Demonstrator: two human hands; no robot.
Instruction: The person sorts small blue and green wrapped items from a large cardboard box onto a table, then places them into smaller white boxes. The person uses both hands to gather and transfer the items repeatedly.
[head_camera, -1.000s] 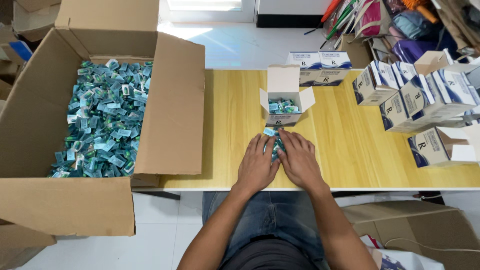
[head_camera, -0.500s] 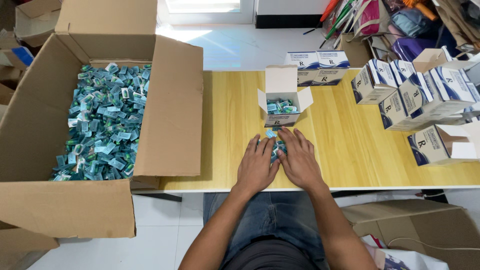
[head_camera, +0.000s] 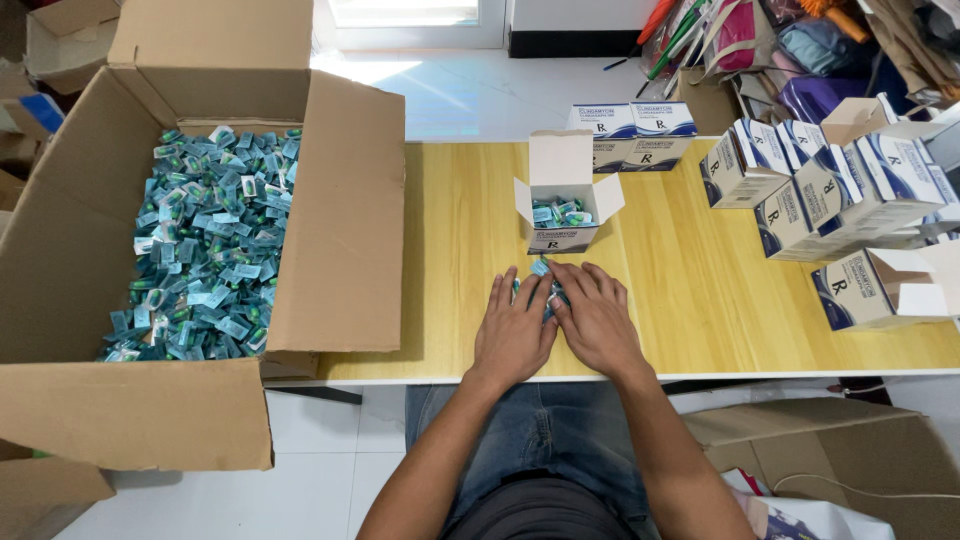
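Left hand (head_camera: 513, 335) and right hand (head_camera: 598, 322) lie flat, fingers loosely spread, covering a small pile of blue packets (head_camera: 542, 268) on the yellow table (head_camera: 690, 300), just before the open small box (head_camera: 562, 208). Grip on packets: cannot tell.

yellow wooden table (head_camera: 690, 310), small cartons (head_camera: 800, 190)

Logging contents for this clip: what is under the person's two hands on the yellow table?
A small bunch of teal packets pokes out between the left hand and right hand. How many lie beneath is covered by the palms. The table is otherwise bare there.
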